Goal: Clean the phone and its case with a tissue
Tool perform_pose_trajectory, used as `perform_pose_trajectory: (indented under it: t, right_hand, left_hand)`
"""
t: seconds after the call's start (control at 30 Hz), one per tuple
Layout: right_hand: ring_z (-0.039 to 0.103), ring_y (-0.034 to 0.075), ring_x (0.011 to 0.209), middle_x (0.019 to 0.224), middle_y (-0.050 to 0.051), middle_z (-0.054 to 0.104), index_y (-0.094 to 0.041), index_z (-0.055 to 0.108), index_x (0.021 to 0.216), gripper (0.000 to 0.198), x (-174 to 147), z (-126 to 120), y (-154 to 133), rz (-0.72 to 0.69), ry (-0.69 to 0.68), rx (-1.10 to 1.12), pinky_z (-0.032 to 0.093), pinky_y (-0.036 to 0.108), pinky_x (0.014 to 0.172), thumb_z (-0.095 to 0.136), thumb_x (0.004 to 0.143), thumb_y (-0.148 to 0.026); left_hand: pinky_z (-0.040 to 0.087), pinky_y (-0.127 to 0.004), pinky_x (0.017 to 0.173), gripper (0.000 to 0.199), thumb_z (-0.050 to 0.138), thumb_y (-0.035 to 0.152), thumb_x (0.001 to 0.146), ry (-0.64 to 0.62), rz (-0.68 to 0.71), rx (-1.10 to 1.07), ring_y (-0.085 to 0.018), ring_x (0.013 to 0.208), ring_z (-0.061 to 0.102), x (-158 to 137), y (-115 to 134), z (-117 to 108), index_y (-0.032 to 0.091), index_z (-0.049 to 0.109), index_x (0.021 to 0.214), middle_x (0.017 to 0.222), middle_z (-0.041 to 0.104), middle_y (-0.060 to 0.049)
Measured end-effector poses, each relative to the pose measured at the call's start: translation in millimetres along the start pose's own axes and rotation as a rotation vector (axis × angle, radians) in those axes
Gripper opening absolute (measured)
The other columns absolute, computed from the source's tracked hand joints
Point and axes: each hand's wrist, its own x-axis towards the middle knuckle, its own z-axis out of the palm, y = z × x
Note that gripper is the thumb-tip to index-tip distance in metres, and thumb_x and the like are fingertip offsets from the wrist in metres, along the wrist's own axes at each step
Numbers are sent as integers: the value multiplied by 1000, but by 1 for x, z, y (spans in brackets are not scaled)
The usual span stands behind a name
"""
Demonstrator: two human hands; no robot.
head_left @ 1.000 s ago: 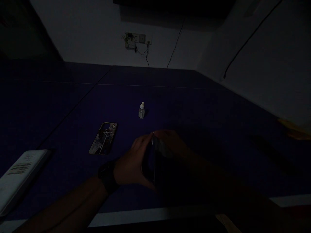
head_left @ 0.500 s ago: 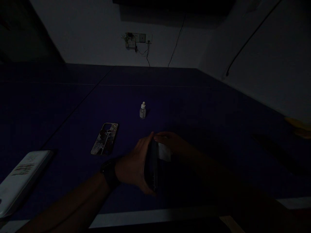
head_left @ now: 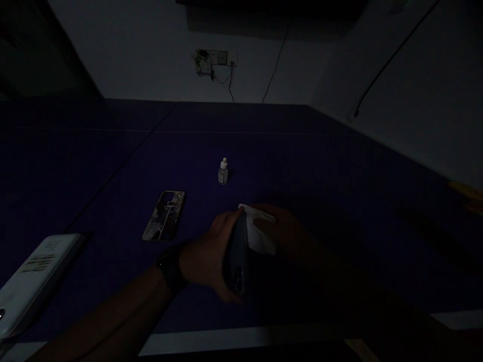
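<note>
My left hand [head_left: 207, 256], with a dark watch [head_left: 170, 266] on the wrist, grips a dark smartphone [head_left: 237, 259] by its edges. The phone is tilted on its side, and its camera lenses show near the lower end. My right hand [head_left: 279, 229] is closed on a white tissue [head_left: 260, 234] beside the phone's right side. One corner of the tissue reaches the phone's upper end. Left of my hands lies a patterned phone case [head_left: 164, 216] with a camera cutout. Beyond them a small dropper bottle [head_left: 223, 172] with a white cap stands upright.
A white power bank [head_left: 39, 276] lies at the left on the dark purple tabletop [head_left: 294, 161]. Something dark and flat [head_left: 430, 234] is on the right, with a yellowish object [head_left: 468, 193] at the far right edge. Sockets [head_left: 217, 58] with cables are on the wall.
My right hand has shifted slightly right, and more of the tissue now shows, its corner at the phone's upper end. The left hand still holds the phone, turned slightly.
</note>
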Motion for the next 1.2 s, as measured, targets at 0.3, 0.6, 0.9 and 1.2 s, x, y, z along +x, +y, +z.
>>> perform_pose_trajectory:
  t: [0.3, 0.6, 0.9, 1.2]
  right_hand:
    - [62, 26, 126, 140, 9, 64, -24, 64, 136, 44, 7, -5, 4, -572, -172, -486, 47, 49, 110, 50, 95, -21]
    - [55, 17, 132, 140, 8, 64, -26, 41, 153, 56, -24, -17, 16, -981, -605, -609, 49, 39, 108, 46, 99, -12]
    - [53, 22, 134, 148, 10, 57, -26, 45, 152, 55, 2, -13, 5, -888, -420, -748, 46, 48, 110, 39, 99, -9]
    - [63, 16, 122, 133, 4, 69, -32, 46, 150, 56, -44, -11, 17, -900, -715, -572, 49, 33, 107, 49, 98, -12]
  left_hand:
    - [30, -65, 118, 173, 100, 54, 40, 50, -1, -48, -50, 147, 21, -2, -2, 5, 25, -22, 159, 162, 18, -21]
    - [36, -69, 112, 174, 99, 55, 38, 32, -94, -22, -53, 143, 27, -6, -1, 1, 24, -22, 159, 159, 19, -25]
    - [28, -67, 118, 163, 98, 53, 40, 40, -48, -21, -51, 144, 26, -5, -1, 0, 23, -7, 162, 159, 22, -21]
    - [34, -66, 115, 165, 98, 53, 37, 42, -68, -34, -50, 142, 31, -4, -4, 1, 25, -5, 162, 157, 22, -21]
